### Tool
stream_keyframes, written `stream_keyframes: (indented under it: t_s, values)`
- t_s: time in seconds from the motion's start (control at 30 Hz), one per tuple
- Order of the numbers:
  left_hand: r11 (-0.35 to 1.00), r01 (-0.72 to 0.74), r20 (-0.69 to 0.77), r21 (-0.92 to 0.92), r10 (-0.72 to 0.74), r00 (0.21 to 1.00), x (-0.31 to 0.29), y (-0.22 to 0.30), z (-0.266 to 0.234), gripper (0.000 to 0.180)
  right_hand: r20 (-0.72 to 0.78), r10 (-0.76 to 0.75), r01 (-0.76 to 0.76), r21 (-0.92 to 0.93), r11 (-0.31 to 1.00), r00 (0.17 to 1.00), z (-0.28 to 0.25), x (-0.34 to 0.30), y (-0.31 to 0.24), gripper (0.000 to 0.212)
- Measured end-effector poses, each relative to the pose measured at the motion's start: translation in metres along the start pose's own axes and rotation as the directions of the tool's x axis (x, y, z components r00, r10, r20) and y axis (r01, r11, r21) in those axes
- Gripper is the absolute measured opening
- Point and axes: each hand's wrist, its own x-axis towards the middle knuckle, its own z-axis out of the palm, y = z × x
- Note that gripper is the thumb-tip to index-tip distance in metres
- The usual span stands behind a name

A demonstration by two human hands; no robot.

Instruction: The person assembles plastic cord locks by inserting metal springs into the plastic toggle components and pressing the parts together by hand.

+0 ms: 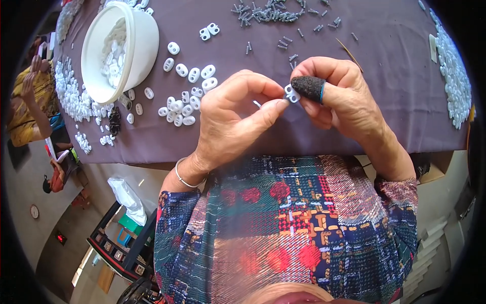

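I see the left hand and right hand pinching one small pale two-holed piece between them, its long axis roughly away-to-near.

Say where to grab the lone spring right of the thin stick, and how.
Probably pinch the spring mid-length, across its coils, from above and right: it lies on its side, slim and round, on the cloth, with the thin stick to its left.

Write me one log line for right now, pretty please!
right hand: holding white piece, wearing black finger cover | left hand: fingertips at same piece | table: springs, white tub
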Motion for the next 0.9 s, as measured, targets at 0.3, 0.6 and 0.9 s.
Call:
stream_keyframes:
  t_s: [0.3, 0.6, 0.9]
  values:
    - [0.870, 0.407, 0.165, -0.278, -0.374, 0.913, 0.010, 0.012, -0.001, 0.014, 0.032, -0.218, 0.219, -0.272, 0.937, 0.975, 0.002, -0.004, 0.000, 0.014]
    - [0.702, 0.489, 0.324, -0.518, -0.368, 0.872, 0.013, 0.012, -0.012, 0.019, 0.381, -0.660, 0.683, -0.674, 0.282, 0.648, -0.001, 0.005, -0.001, 0.030]
    - [0.911, 0.383, 0.182, -0.155, -0.355, 0.917, 0.010, 0.025, -0.014, 0.010, 0.376, -0.643, 0.661, -0.697, 0.279, 0.667, -0.007, 0.004, -0.006, 0.014]
